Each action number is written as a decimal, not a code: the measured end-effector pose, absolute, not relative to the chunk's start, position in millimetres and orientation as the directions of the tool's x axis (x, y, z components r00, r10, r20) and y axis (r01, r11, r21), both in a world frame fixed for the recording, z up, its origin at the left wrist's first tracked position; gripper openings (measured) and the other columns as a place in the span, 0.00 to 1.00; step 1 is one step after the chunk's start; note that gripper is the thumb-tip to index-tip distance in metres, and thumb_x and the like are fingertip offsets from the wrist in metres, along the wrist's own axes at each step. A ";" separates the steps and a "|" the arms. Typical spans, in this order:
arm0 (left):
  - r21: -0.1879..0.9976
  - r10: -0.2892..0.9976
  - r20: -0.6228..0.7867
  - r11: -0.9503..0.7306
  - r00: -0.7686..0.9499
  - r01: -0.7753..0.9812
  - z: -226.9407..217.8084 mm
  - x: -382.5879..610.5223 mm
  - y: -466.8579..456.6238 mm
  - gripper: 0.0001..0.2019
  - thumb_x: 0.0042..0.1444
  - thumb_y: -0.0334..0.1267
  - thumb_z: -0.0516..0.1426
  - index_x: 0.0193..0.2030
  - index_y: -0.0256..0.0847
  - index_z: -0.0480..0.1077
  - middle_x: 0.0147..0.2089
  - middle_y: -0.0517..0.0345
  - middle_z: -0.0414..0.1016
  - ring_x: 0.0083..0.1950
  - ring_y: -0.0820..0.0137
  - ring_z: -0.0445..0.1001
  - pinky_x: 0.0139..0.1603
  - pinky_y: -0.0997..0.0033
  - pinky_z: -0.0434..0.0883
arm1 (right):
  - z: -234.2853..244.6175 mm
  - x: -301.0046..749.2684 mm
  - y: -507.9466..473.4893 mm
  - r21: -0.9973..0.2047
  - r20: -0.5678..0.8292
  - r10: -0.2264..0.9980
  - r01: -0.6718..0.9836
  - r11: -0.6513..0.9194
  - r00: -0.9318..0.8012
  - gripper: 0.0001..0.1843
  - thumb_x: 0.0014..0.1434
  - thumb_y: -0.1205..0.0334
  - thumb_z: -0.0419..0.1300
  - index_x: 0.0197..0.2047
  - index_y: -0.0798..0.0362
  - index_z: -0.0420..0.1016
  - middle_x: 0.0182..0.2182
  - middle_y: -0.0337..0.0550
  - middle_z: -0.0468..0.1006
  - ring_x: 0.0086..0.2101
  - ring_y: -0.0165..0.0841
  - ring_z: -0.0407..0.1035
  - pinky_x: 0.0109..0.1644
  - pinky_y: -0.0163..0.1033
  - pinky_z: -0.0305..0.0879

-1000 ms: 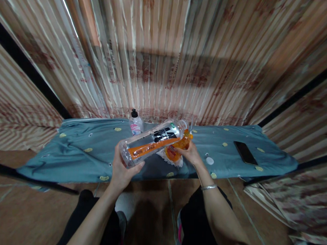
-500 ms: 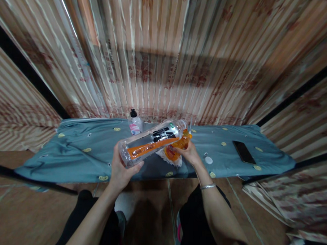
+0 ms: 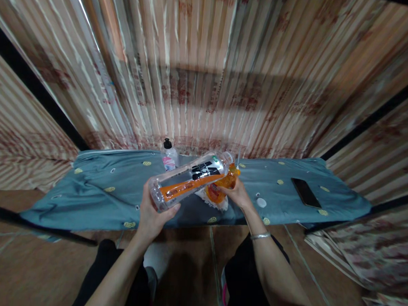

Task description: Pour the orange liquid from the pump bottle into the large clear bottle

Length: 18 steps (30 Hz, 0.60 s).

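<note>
My left hand (image 3: 154, 216) is wrapped round the base of a large clear plastic bottle (image 3: 189, 177) with an orange and silver label. The bottle is tilted, its uncapped-looking neck up at the right, over an amber bottle. My right hand (image 3: 236, 193) grips that amber bottle (image 3: 217, 193), which holds orange liquid and leans to the right over a white cloth (image 3: 218, 205). A thin pale stem with an orange tip stands by its neck. Whether liquid passes between the two bottles I cannot tell.
Behind the clear bottle stands a squeeze bottle (image 3: 170, 156) with a black cap. A white cap (image 3: 261, 202) and a black phone (image 3: 305, 192) lie to the right on the teal cloth-covered surface (image 3: 98, 175). Black poles and striped curtains (image 3: 200, 80) surround it.
Both hands and bottles keep nearly the same pose. The whole view has shifted slightly; nothing was taken up or let go.
</note>
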<state>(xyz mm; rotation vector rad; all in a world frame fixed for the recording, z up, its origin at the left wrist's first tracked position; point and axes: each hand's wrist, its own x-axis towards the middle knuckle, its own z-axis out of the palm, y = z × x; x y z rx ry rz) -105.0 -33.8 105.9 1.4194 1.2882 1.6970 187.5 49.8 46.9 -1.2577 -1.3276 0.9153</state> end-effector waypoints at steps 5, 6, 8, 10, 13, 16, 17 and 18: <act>0.914 0.874 0.404 -0.376 -0.269 0.152 106.0 -105.0 -34.1 0.44 0.37 0.56 0.74 0.60 0.41 0.66 0.52 0.49 0.77 0.53 0.55 0.81 0.54 0.55 0.79 | 43.7 188.9 51.9 -0.970 0.170 0.981 0.194 0.149 0.097 0.38 0.40 0.46 0.80 0.51 0.48 0.73 0.48 0.47 0.85 0.48 0.48 0.81 0.58 0.55 0.76; 0.916 0.877 0.400 -0.372 -0.265 0.150 106.3 -104.9 -34.3 0.44 0.37 0.56 0.74 0.60 0.41 0.66 0.52 0.49 0.77 0.52 0.55 0.81 0.54 0.55 0.79 | 43.1 189.1 52.2 -0.969 0.171 0.980 0.199 0.149 0.099 0.39 0.40 0.46 0.80 0.52 0.48 0.73 0.49 0.48 0.85 0.49 0.48 0.80 0.58 0.55 0.76; 0.917 0.879 0.397 -0.370 -0.262 0.149 106.9 -104.8 -34.6 0.44 0.37 0.56 0.74 0.60 0.41 0.65 0.51 0.50 0.77 0.51 0.55 0.81 0.52 0.56 0.80 | 42.0 189.2 52.6 -0.966 0.178 0.979 0.208 0.155 0.100 0.39 0.41 0.47 0.80 0.53 0.48 0.73 0.49 0.48 0.85 0.50 0.49 0.80 0.60 0.56 0.75; 0.915 0.877 0.401 -0.374 -0.265 0.150 107.4 -104.7 -34.7 0.44 0.37 0.55 0.74 0.59 0.41 0.65 0.51 0.50 0.77 0.50 0.56 0.81 0.52 0.56 0.80 | 41.1 189.3 52.6 -0.963 0.187 0.977 0.216 0.161 0.103 0.40 0.41 0.47 0.80 0.54 0.49 0.73 0.49 0.49 0.85 0.50 0.49 0.80 0.60 0.56 0.75; 0.914 0.873 0.405 -0.379 -0.272 0.147 107.1 -104.6 -34.4 0.44 0.36 0.55 0.74 0.59 0.41 0.66 0.52 0.49 0.77 0.51 0.55 0.81 0.53 0.56 0.80 | 39.3 189.9 53.0 -0.960 0.195 0.976 0.222 0.171 0.094 0.40 0.42 0.46 0.79 0.56 0.48 0.72 0.49 0.49 0.85 0.50 0.49 0.80 0.59 0.56 0.75; 0.923 0.882 0.385 -0.363 -0.271 0.130 105.4 -105.0 -34.2 0.45 0.36 0.55 0.74 0.60 0.42 0.66 0.52 0.49 0.78 0.52 0.55 0.81 0.53 0.56 0.80 | 36.8 191.7 54.5 -0.956 0.203 0.976 0.231 0.180 0.079 0.39 0.44 0.46 0.79 0.56 0.48 0.73 0.49 0.48 0.85 0.49 0.48 0.80 0.59 0.56 0.76; 0.928 0.888 0.373 -0.352 -0.268 0.124 104.8 -105.2 -34.2 0.45 0.36 0.54 0.74 0.61 0.42 0.65 0.52 0.49 0.78 0.52 0.55 0.81 0.54 0.56 0.80 | 36.1 192.3 55.1 -0.953 0.213 0.975 0.235 0.191 0.070 0.38 0.45 0.46 0.78 0.56 0.48 0.73 0.48 0.48 0.85 0.49 0.48 0.80 0.58 0.56 0.76; 0.932 0.894 0.361 -0.342 -0.267 0.119 104.3 -105.4 -34.2 0.45 0.36 0.54 0.74 0.61 0.42 0.65 0.52 0.49 0.78 0.52 0.55 0.81 0.54 0.55 0.80 | 35.5 192.7 55.5 -0.949 0.226 0.972 0.238 0.206 0.060 0.38 0.45 0.46 0.78 0.56 0.48 0.73 0.48 0.48 0.85 0.49 0.47 0.80 0.58 0.55 0.76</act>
